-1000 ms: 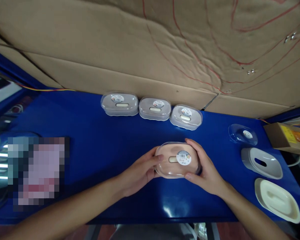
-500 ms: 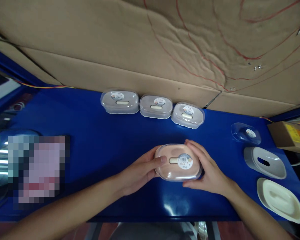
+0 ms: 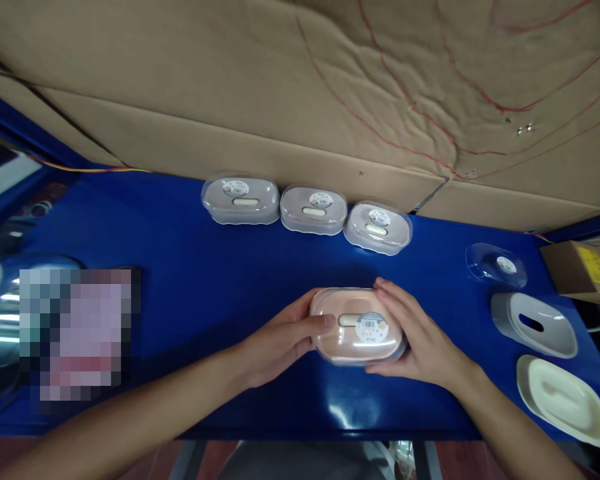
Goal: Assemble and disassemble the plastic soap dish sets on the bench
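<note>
Right now the pink soap box sits at the centre of the frame, a little below the middle, resting on the blue table with its clear lid on and a round sticker on top. The left hand clasps its left end, thumb laid over the lid's edge. The right hand wraps the right end, fingers curled along the far side and the near side alike. Both hands are closed on the box; neither is spread wide.

Judging by how things lie, this box looks put together, lid seated, though from this angle I cannot tell whether it is fully snapped down. Three closed boxes stand in a row at the upper middle, against the cardboard wall, each lidded and stickered, so that share of the work appears done.

At the right of the frame loose parts lie apart from one another: a clear lid, below it a grey tray with a slot, and at the lower right a cream base. These seem to be one more box, not yet assembled.
</note>
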### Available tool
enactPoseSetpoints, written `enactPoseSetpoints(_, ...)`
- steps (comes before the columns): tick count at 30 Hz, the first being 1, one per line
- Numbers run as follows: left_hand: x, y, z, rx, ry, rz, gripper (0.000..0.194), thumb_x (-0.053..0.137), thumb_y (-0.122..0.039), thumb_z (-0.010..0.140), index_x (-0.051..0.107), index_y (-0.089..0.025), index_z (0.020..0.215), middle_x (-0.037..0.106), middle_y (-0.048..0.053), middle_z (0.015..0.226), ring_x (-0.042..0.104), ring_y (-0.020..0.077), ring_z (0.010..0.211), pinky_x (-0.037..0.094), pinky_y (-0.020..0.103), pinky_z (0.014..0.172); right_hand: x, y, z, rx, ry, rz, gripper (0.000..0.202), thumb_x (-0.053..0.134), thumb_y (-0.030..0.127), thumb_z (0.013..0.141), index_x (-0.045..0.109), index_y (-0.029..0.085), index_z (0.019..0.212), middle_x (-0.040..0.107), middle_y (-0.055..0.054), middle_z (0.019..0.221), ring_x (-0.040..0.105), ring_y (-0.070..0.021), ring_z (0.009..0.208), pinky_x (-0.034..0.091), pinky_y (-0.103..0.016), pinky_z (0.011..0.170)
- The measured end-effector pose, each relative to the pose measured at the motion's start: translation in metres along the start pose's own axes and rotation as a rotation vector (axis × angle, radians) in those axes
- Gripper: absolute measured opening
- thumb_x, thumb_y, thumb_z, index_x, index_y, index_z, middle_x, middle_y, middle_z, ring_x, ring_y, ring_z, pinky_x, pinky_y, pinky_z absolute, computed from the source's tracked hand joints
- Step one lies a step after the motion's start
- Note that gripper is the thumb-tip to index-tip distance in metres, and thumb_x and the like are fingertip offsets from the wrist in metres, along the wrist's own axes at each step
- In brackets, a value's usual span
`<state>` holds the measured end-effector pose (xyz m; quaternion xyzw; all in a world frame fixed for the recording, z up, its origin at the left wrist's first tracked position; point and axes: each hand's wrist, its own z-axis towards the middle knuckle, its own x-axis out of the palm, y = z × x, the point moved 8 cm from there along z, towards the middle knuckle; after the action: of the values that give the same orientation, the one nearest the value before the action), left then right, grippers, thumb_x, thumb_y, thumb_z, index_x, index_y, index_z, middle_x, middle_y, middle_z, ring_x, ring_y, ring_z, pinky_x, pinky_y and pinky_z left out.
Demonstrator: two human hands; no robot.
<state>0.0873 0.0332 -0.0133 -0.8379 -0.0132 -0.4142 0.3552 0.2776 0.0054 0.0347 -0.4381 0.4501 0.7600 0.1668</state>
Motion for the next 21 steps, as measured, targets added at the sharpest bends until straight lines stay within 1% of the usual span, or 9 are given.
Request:
enactPoseSetpoints(4, 0.000, 0.001, -0.001, -0.027, -0.031, 0.002, 0.055, 0.094, -0.041, 0.083, 0.073, -0.024, 0.131, 0.072, 0.008, 0.133, 0.064, 0.0261, 0.124, 0.049, 0.031, 0.100, 0.000, 0.003, 0.001, -0.020, 0.006, -0.046, 0.119, 0.086, 0.060, 0.086, 0.014, 0.030, 0.176, 0.039, -0.020, 0.172, 0.047, -0.0407, 0.156, 0.055, -0.057, 0.118)
enactPoseSetpoints(8, -0.001, 0.002, 0.000, -0.033, -0.056, 0.004, 0.056, 0.095, -0.043, 0.082, 0.073, -0.022, 0.129, 0.073, 0.009, 0.132, 0.065, 0.0268, 0.124, 0.049, 0.033, 0.101, 0.006, -0.004, 0.000, 0.034, 0.031, 0.029, 0.117, 0.085, 0.061, 0.086, 0.015, 0.032, 0.175, 0.035, -0.018, 0.175, 0.041, -0.0398, 0.160, 0.052, -0.058, 0.121)
enactPoseSetpoints(11, -0.003, 0.003, 0.001, -0.039, -0.064, 0.004, 0.056, 0.095, -0.044, 0.081, 0.073, -0.023, 0.128, 0.074, 0.009, 0.130, 0.066, 0.0264, 0.121, 0.050, 0.033, 0.099, 0.009, -0.010, -0.002, 0.078, 0.017, 0.193, 0.119, 0.083, 0.071, 0.082, 0.018, 0.034, 0.174, 0.031, -0.016, 0.178, 0.036, -0.0411, 0.162, 0.045, -0.060, 0.126)
enactPoseSetpoints(13, -0.005, 0.002, 0.002, -0.028, -0.067, -0.003, 0.058, 0.095, -0.044, 0.081, 0.072, -0.024, 0.130, 0.073, 0.008, 0.131, 0.065, 0.0265, 0.122, 0.050, 0.034, 0.100, 0.007, -0.017, -0.002, 0.167, -0.039, 0.373, 0.112, 0.073, 0.077, 0.087, 0.018, 0.034, 0.174, 0.030, -0.015, 0.178, 0.038, -0.0399, 0.161, 0.042, -0.060, 0.127)
enactPoseSetpoints(14, -0.005, 0.000, 0.002, -0.009, -0.070, -0.005, 0.061, 0.095, -0.045, 0.080, 0.071, -0.024, 0.132, 0.072, 0.007, 0.132, 0.064, 0.0267, 0.123, 0.049, 0.034, 0.101, 0.007, -0.022, -0.002, 0.243, -0.073, 0.463, 0.103, 0.068, 0.076, 0.092, 0.020, 0.034, 0.173, 0.033, -0.014, 0.177, 0.042, -0.0378, 0.159, 0.044, -0.057, 0.127)
enactPoseSetpoints(15, -0.006, -0.001, 0.002, 0.014, -0.076, -0.004, 0.063, 0.096, -0.044, 0.080, 0.070, -0.025, 0.134, 0.071, 0.007, 0.134, 0.063, 0.0268, 0.125, 0.048, 0.034, 0.102, 0.007, -0.027, -0.002, 0.330, -0.096, 0.546, 0.092, 0.065, 0.071, 0.098, 0.026, 0.034, 0.172, 0.040, -0.014, 0.174, 0.048, -0.0351, 0.156, 0.047, -0.054, 0.124)
enactPoseSetpoints(17, -0.007, -0.004, 0.001, 0.058, -0.075, 0.008, 0.065, 0.097, -0.042, 0.079, 0.069, -0.026, 0.135, 0.071, 0.006, 0.135, 0.062, 0.0262, 0.126, 0.047, 0.033, 0.102, 0.012, -0.036, -0.002, 0.499, -0.099, 0.697, 0.069, 0.066, 0.061, 0.102, 0.046, 0.032, 0.161, 0.060, -0.012, 0.159, 0.063, -0.0302, 0.143, 0.056, -0.046, 0.115)
enactPoseSetpoints(19, -0.004, -0.004, 0.000, 0.077, -0.044, 0.015, 0.065, 0.096, -0.041, 0.080, 0.067, -0.026, 0.137, 0.070, 0.007, 0.137, 0.061, 0.0260, 0.127, 0.046, 0.032, 0.102, 0.016, -0.038, -0.001, 0.604, -0.079, 0.846, 0.056, 0.075, 0.057, 0.097, 0.063, 0.030, 0.144, 0.075, -0.009, 0.137, 0.073, -0.0271, 0.125, 0.061, -0.038, 0.103)
enactPoseSetpoints(21, 0.001, -0.004, -0.001, 0.095, 0.011, 0.012, 0.068, 0.095, -0.044, 0.082, 0.065, -0.026, 0.140, 0.067, 0.009, 0.142, 0.060, 0.0278, 0.131, 0.044, 0.034, 0.105, 0.016, -0.039, 0.000, 0.656, -0.095, 0.959, 0.053, 0.082, 0.057, 0.090, 0.070, 0.029, 0.133, 0.080, -0.006, 0.124, 0.076, -0.0254, 0.114, 0.062, -0.034, 0.095)
